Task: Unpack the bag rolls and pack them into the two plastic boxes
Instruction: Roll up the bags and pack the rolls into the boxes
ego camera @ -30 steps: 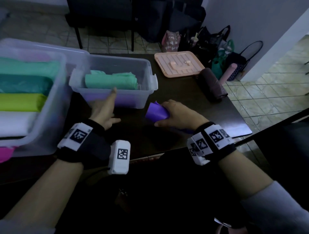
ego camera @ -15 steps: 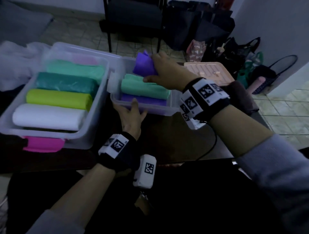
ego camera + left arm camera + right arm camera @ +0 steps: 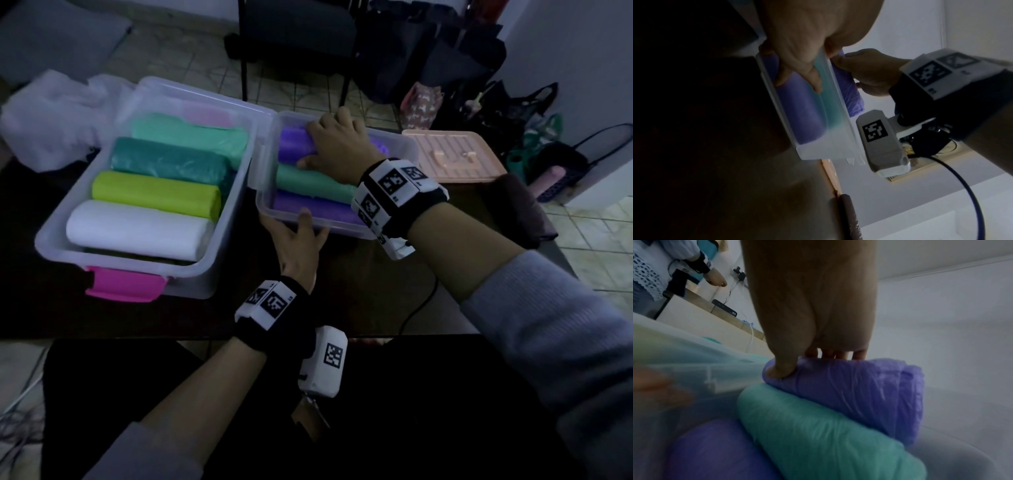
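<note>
Head view: right hand (image 3: pixel 337 147) grips the purple roll (image 3: pixel 294 145), seating it in the small box (image 3: pixel 409 150); left hand (image 3: pixel 298 240) flat, bracing it. Next: let go.

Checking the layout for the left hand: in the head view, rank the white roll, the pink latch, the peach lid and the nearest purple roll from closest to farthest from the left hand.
1. Nearest purple roll, just beyond the left hand, behind the small box's front wall.
2. Pink latch, to its left on the big box's front.
3. White roll, further left in the big box; close to the latch's rank.
4. Peach lid, far right, back of the table.
</note>
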